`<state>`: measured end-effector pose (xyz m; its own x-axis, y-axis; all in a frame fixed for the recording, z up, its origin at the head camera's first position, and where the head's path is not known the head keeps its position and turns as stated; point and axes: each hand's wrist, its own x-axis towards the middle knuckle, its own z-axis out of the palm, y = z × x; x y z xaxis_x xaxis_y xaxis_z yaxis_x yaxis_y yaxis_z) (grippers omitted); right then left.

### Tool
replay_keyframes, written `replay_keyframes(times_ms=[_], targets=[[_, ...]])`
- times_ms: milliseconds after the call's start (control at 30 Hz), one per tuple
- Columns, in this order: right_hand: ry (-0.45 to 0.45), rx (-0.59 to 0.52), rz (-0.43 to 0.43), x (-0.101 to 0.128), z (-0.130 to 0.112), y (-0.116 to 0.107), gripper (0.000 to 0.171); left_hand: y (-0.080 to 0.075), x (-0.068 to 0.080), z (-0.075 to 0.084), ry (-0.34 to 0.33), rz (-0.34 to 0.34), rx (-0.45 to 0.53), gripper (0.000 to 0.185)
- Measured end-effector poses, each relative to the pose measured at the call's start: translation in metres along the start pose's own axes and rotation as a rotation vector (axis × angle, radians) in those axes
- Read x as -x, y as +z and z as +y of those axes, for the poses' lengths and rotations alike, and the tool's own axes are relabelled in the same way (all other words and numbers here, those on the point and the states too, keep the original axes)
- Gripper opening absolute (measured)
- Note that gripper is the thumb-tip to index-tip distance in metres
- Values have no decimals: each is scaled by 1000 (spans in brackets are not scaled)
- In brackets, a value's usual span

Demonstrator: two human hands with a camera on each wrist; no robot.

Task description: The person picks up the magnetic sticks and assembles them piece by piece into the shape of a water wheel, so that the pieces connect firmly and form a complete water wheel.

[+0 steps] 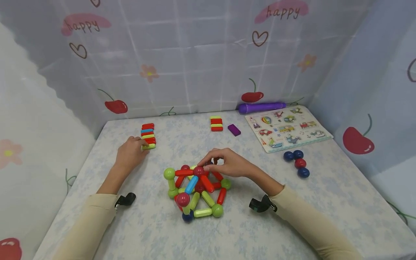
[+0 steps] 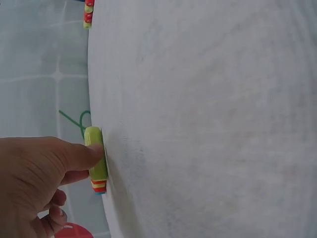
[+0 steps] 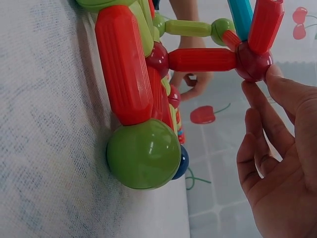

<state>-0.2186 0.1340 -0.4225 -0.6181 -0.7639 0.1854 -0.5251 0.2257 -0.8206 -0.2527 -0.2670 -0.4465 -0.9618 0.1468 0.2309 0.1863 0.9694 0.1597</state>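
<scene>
Cherry-print cloth walls close in three sides of a pale flowered table (image 1: 260,224), with only the near side open. At the table's middle stands the dome (image 1: 196,191), a frame of red, green and blue rods joined by balls. The right hand (image 1: 227,164) rests on the dome's top, its fingertips touching the dark red ball (image 3: 253,60) at the hub where several rods meet; the fingers curve loosely and do not clasp it. Left of the dome and farther back, the left hand (image 1: 130,153) pinches the green rod (image 2: 95,153) at the near end of a rod row (image 1: 148,135), thumb pressed on it. Bare table lies between this row and the dome. Behind the dome sit a short rod stack (image 1: 216,123) and a purple block (image 1: 234,129). Right of the dome lie four loose balls (image 1: 297,163), well apart from it, and beyond them a puzzle board (image 1: 287,128) and a purple tube (image 1: 261,107) against the back wall.
</scene>
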Motion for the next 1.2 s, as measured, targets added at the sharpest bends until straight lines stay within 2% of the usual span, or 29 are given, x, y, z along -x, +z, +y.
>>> replay_keyframes(times_ms=[200, 400, 467, 567, 633, 700, 800, 900, 967, 1067, 1200], targets=[[-9, -1, 1, 0, 1, 0, 24, 3, 2, -2, -20, -32, 15, 32], [-17, -1, -1, -1, 0, 0, 23, 5, 10, 1, -55, -104, 31, 31], [-17, 1, -1, -1, 0, 0, 23, 4, 17, 3, -58, -101, 67, 32], [-17, 6, 0, 0, 0, -1, 23, -3, 31, 13, -22, -54, 224, 35], [-17, 7, 0, 0, 1, -1, 24, -14, 44, 28, 6, -15, 376, 38], [-19, 7, 2, 0, 1, -1, 23, -30, 59, 49, 42, 20, 530, 38], [-18, 3, 3, 1, 2, -1, 24, -53, 88, 89, 89, 84, 731, 34], [-15, 5, 6, 0, 2, -1, 23, -68, 120, 131, 205, 138, 890, 32], [-20, 6, 7, 0, 2, -1, 23, -69, 140, 158, 293, 131, 980, 34], [-32, 1, 10, 0, 1, 0, 23, -60, 164, 192, 393, 61, 1050, 33], [-47, -11, 13, 0, 2, 1, 23, -36, 179, 219, 411, -23, 1023, 31]])
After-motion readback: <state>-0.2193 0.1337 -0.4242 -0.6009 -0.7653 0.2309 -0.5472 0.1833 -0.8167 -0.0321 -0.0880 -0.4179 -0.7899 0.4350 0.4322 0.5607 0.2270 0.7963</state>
